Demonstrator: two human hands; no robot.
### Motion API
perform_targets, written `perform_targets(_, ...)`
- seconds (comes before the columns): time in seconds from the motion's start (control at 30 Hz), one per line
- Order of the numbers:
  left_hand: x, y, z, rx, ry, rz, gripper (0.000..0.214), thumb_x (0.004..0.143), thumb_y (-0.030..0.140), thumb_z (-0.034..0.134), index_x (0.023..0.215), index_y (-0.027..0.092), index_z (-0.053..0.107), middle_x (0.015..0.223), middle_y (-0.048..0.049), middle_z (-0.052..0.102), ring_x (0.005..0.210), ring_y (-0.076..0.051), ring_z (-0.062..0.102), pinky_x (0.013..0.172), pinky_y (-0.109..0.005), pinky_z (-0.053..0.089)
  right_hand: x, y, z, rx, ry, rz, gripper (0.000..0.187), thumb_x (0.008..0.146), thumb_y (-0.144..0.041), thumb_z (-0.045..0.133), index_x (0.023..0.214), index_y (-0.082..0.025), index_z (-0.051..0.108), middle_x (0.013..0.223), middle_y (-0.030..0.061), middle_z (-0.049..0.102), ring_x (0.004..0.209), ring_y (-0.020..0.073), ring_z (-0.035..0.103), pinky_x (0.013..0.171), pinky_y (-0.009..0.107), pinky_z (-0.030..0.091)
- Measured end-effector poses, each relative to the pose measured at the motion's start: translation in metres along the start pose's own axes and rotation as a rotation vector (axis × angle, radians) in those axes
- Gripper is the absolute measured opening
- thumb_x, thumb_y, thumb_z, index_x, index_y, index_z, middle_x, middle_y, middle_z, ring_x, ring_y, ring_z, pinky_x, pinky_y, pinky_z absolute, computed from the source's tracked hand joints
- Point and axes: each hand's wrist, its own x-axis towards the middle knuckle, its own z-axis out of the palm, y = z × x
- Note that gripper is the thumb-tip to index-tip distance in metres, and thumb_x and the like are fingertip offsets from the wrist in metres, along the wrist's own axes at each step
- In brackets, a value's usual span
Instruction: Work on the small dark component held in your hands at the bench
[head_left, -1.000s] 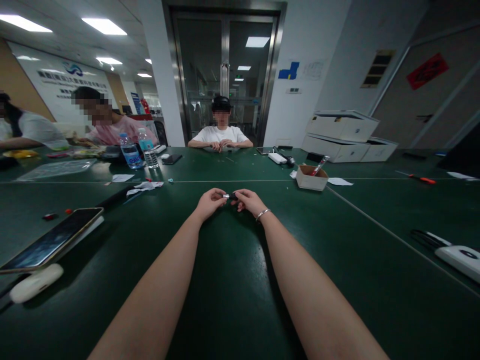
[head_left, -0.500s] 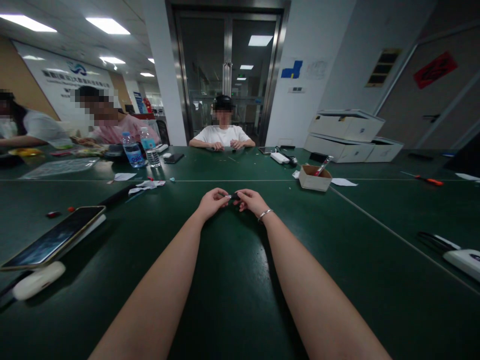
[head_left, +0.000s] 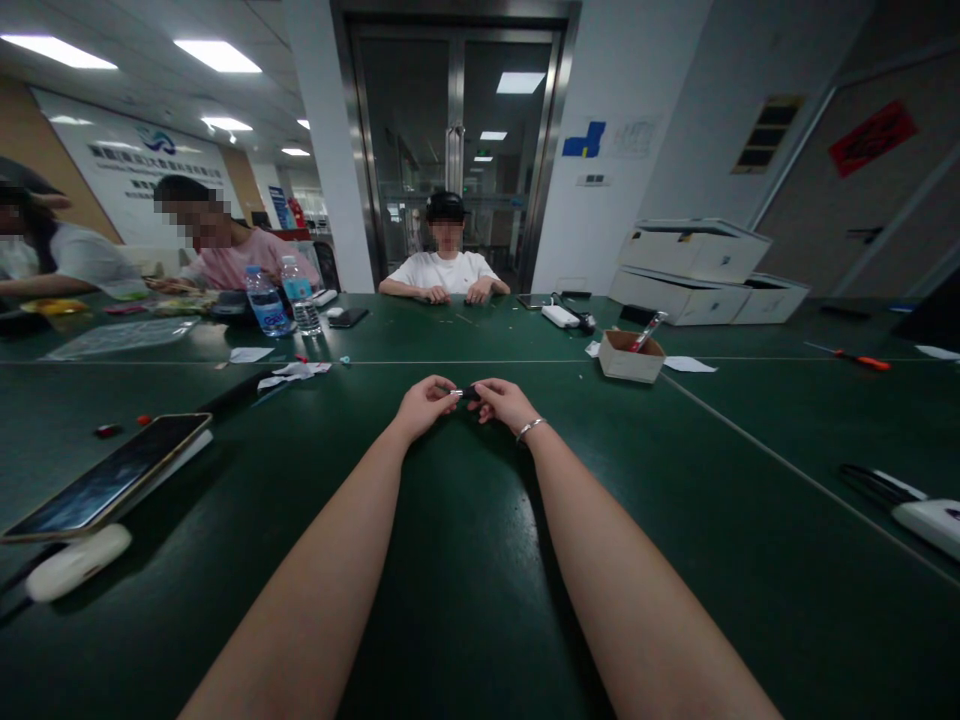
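Over the green table [head_left: 480, 560], my two hands meet around a small black object with a silver end [head_left: 469, 392]. My left hand [head_left: 426, 408] pinches its silver end between thumb and fingers. The black end sits in the closed fingertips of my right hand [head_left: 508, 403], which wears a silver bracelet [head_left: 530, 430] at the wrist. Fingers cover much of the object, and it is too small for me to tell its exact kind.
At left lie a phone [head_left: 112, 475] and a white rounded case [head_left: 79, 562]. Water bottles [head_left: 268, 303] stand farther back. A small open box [head_left: 630, 358], white boxes [head_left: 690, 270] and a screwdriver [head_left: 855, 357] are at right. A person [head_left: 447, 262] sits opposite; others sit at left.
Both my hands keep nearly the same place and grip. The seated person opposite has shifted their hands slightly. At the far left, more of another person's dark headwear shows.
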Motion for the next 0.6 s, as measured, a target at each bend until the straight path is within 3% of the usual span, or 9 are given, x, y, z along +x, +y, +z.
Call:
perform_targets(0.1, 0.000, 0.001, 0.001, -0.018, -0.010, -0.021, 0.031, 0.063, 0.028, 0.073, 0.088, 0.014, 0.060, 0.068, -0.0024, 0.065, 0.063, -0.013, 0.060, 0.064, -0.028, 0.048, 0.000, 0.000, 0.000, -0.006, -0.001, 0.000, 0.007, 0.088, -0.017, 0.055, 0.092, -0.011, 0.057, 0.056, 0.0019, 0.065, 0.038, 0.0060, 0.053, 0.040, 0.017, 0.051)
perform_targets(0.43, 0.006, -0.005, 0.000, -0.006, 0.036, -0.095, 0.030, 0.066, 0.040, 0.070, 0.080, 0.013, 0.065, 0.068, -0.0045, 0.066, 0.061, -0.012, 0.060, 0.062, -0.026, 0.047, 0.002, 0.003, -0.002, -0.001, -0.017, -0.011, 0.008, 0.087, -0.018, 0.056, 0.093, -0.012, 0.057, 0.058, 0.0017, 0.065, 0.039, 0.0057, 0.053, 0.041, 0.017, 0.051)
perform_targets(0.6, 0.010, -0.010, -0.003, -0.025, 0.094, -0.100, 0.035, 0.069, 0.047, 0.066, 0.075, 0.013, 0.066, 0.066, -0.0048, 0.065, 0.058, -0.011, 0.058, 0.058, -0.025, 0.044, 0.003, 0.004, -0.004, 0.070, 0.055, -0.028, 0.012, 0.089, -0.018, 0.051, 0.100, -0.017, 0.052, 0.066, -0.0010, 0.065, 0.039, 0.0056, 0.053, 0.041, 0.020, 0.053)
